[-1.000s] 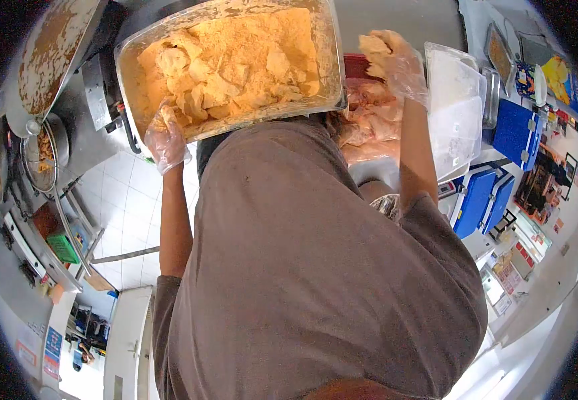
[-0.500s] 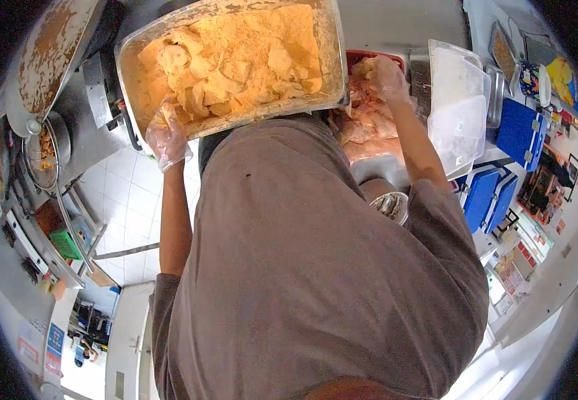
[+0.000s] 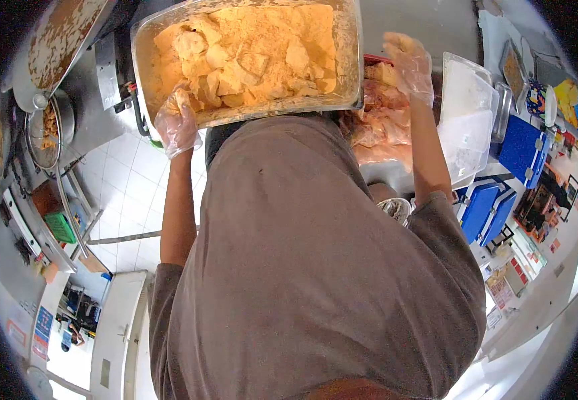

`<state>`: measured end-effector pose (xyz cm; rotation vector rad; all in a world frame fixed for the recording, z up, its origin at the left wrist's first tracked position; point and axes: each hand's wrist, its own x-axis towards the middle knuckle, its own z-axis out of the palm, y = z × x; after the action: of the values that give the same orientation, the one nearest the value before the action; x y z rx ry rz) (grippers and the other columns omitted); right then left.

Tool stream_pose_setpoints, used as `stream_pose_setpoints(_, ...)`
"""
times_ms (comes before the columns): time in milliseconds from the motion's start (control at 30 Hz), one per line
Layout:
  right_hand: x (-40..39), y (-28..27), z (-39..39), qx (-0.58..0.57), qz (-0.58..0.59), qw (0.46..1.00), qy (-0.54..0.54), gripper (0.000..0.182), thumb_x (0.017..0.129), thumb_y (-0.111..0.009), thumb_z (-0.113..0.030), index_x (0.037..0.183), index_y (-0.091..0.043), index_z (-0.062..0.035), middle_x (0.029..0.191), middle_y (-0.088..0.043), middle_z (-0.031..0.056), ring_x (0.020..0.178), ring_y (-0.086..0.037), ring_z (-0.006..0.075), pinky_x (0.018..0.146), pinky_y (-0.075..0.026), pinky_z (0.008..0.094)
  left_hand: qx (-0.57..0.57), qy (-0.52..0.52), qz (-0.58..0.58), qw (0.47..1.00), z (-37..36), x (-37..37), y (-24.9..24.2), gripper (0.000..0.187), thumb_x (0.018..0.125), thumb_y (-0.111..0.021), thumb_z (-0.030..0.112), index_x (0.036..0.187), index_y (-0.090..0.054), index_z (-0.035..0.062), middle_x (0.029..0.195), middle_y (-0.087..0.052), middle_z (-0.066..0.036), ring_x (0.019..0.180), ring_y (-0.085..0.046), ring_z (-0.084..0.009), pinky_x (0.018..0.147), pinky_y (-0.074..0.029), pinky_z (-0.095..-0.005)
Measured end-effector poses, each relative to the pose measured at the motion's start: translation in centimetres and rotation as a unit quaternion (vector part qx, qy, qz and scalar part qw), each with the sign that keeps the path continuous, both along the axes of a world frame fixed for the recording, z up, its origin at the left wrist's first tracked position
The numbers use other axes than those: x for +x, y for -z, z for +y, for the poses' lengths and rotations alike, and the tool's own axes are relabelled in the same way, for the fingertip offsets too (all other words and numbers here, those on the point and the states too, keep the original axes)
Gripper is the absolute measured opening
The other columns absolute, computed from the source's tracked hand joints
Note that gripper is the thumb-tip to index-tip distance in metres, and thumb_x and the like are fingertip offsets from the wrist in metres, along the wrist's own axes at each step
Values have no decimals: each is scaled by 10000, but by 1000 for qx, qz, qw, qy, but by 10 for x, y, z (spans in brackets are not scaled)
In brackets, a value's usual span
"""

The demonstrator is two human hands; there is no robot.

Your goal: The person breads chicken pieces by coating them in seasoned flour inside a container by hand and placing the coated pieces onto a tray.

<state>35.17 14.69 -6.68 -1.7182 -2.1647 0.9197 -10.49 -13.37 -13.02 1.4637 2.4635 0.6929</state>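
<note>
My left hand (image 3: 177,127), in a clear plastic glove, is at the near left corner of a metal tub (image 3: 354,53). Its flour-dusted fingers stretch over the rim beside the coated pieces (image 3: 252,67), which lie in orange-yellow breading flour (image 3: 236,23). My right hand (image 3: 412,67), also gloved, hovers above a red-rimmed container (image 3: 377,60) of raw meat (image 3: 379,113), which looks like chicken. Its fingers are extended and dusted with flour, and I see nothing held in them. The hand and forearm hide part of the meat.
Right of the meat are clear plastic lids or containers (image 3: 462,127) and blue cases (image 3: 526,150). To the left stand a round strainer (image 3: 42,137) with fried bits and a large crusted pan (image 3: 59,47). A white tiled floor (image 3: 126,173) shows below.
My right hand has lifted up and away from the raw meat, its fingers now extended. My left hand stays at the tub's corner. The whole view has shifted slightly.
</note>
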Motion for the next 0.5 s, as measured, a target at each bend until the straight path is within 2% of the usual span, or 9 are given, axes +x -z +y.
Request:
stream_pose_setpoints(67,-56,-41,-16,28,17,997,-73,297,935,-710,-194,1198,-725,-57,1139,-740,91,1012,-680,191,918,-541,341,-7,-4,37,999,0,2,-4,375,1032,-549,335,1101,-735,16,970,-743,-224,890,-711,-394,815,-553,-502)
stream_pose_setpoints(100,-80,-40,-23,20,14,992,-121,314,930,-712,-200,1209,-717,-56,1141,-738,106,1013,-685,195,916,-546,347,-3,5,41,999,2,3,-5,376,1032,-548,334,1101,-735,16,976,-741,-227,898,-710,-397,821,-551,-505)
stream_pose_setpoints(200,-133,17,-40,-54,-98,964,-241,368,916,-717,-216,1244,-691,-51,1147,-732,152,1017,-698,207,913,-562,364,10,1,35,999,0,-1,6,374,1035,-544,326,1108,-733,12,986,-741,-229,915,-710,-401,827,-549,-501)
stream_pose_setpoints(233,-133,49,-44,83,-67,961,-257,365,912,-715,-199,1248,-692,-58,1137,-730,137,1003,-697,202,901,-565,356,14,-6,31,999,-2,-3,10,373,1036,-542,323,1112,-732,11,988,-742,-228,920,-711,-402,827,-550,-498)
stream_pose_setpoints(267,-128,108,-53,218,-34,938,-268,364,909,-714,-182,1253,-692,-65,1127,-729,122,989,-696,198,889,-568,347,27,-3,23,999,-2,-4,12,371,1038,-542,320,1110,-732,10,989,-743,-226,918,-712,-402,818,-552,-493)
stream_pose_setpoints(333,-133,121,-54,191,-1,959,-210,381,899,-707,-140,1272,-686,-66,1092,-726,95,944,-691,186,850,-573,324,51,3,8,999,-3,-4,13,369,1040,-541,314,1108,-732,7,990,-745,-223,914,-715,-401,800,-556,-482)
stream_pose_setpoints(367,-141,84,-47,29,-4,990,-141,399,893,-702,-116,1287,-679,-59,1068,-726,83,913,-688,178,822,-575,309,52,5,-2,999,1,-1,5,365,1041,-540,309,1106,-733,7,986,-746,-219,904,-717,-399,789,-557,-476)
stream_pose_setpoints(433,-140,51,-38,-175,92,980,-32,440,877,-699,-75,1316,-668,-58,1020,-726,62,855,-679,163,771,-576,290,50,8,-24,998,8,7,-16,357,1044,-538,300,1102,-735,9,978,-747,-212,884,-720,-393,768,-561,-465)
stream_pose_setpoints(500,-116,40,-24,-245,290,924,42,488,859,-704,-42,1344,-659,-72,972,-730,45,801,-668,149,724,-575,281,56,2,-11,998,9,8,-17,352,1043,-539,296,1095,-738,11,956,-747,-206,862,-719,-388,752,-562,-462)
